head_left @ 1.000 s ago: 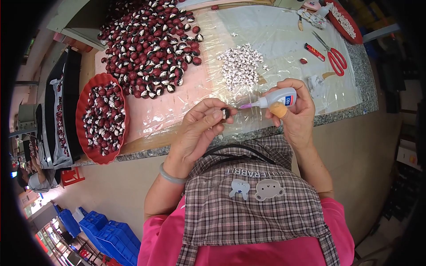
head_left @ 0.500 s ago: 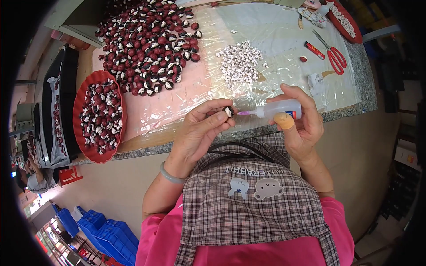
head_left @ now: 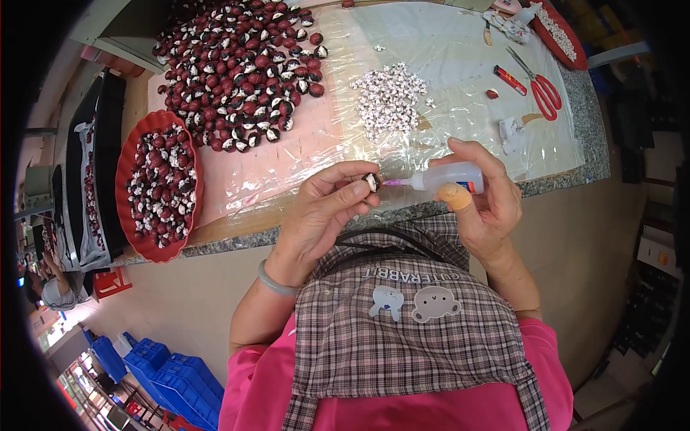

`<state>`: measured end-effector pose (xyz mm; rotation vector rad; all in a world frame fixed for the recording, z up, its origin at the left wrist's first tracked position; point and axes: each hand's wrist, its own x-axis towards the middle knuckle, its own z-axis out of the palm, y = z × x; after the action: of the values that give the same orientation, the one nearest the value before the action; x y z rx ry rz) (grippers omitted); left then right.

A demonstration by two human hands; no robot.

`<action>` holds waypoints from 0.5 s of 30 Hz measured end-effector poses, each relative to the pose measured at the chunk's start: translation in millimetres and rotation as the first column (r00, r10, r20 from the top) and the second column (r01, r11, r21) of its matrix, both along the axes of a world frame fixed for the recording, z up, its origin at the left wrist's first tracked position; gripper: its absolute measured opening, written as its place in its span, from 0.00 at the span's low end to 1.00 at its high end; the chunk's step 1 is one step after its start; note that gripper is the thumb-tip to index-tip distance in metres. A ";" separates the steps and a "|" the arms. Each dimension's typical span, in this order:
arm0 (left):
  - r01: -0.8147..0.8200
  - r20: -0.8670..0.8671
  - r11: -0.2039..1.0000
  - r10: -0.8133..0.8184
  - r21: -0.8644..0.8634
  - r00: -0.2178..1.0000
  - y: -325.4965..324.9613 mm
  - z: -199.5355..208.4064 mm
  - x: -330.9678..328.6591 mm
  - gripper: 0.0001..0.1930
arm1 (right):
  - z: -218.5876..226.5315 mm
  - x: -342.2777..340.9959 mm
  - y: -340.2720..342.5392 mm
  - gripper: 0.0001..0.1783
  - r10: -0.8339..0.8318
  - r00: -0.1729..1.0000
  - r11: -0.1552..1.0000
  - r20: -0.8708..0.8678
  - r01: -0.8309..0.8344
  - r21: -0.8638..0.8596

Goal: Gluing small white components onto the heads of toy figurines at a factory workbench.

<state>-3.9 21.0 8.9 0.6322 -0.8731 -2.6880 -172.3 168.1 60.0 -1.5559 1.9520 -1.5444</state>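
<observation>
Between the thumb and fingers of my left hand [head_left: 327, 205] is a small round piece [head_left: 371, 182], dark with a white patch. My right hand [head_left: 489, 205], its thumb tip wrapped in a tan covering, grips a translucent squeeze bottle [head_left: 454, 176] lying sideways. The bottle's purple nozzle tip [head_left: 394, 182] points left and meets or nearly meets the round piece. Beyond my hands, a pile of small white pieces [head_left: 388, 100] lies on the plastic-covered table. A big heap of dark red, black and white round pieces [head_left: 244, 79] spreads at the far left.
A red scalloped tray [head_left: 128, 215] of red and white pieces stands at the table's left edge. Red-handled scissors [head_left: 546, 97] and a red tube-like item [head_left: 509, 80] lie at the right. Another red tray [head_left: 577, 54] holds white bits. Blue crates [head_left: 169, 381] stand on the floor.
The bottle in my right hand has shifted slightly left, bringing its nozzle closer to the round piece. My left hand has stayed almost still.
</observation>
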 end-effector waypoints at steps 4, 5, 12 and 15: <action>0.014 0.012 1.000 -0.014 -0.013 1.000 -0.4 -1.6 -0.5 0.14 | 2.2 4.2 -2.0 0.22 -0.061 0.996 0.998 0.064 0.060 0.011; 0.027 0.011 0.999 -0.027 -0.022 1.000 -0.5 -1.9 -0.6 0.14 | 1.3 3.4 -2.6 0.22 -0.051 0.998 0.999 0.029 0.052 -0.010; 0.024 0.007 1.000 -0.024 -0.013 1.000 -0.4 -1.6 0.4 0.15 | 1.4 1.8 -4.1 0.22 -0.008 0.994 0.999 -0.109 0.003 -0.041; 0.014 0.004 1.000 -0.014 -0.003 1.000 -2.9 -3.5 3.1 0.15 | -0.8 -1.0 -2.8 0.19 0.019 0.994 0.997 -0.106 -0.026 -0.068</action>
<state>-0.8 18.2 5.4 0.6336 -0.8854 -2.6978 -173.4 165.3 59.2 -1.7143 1.9475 -1.5662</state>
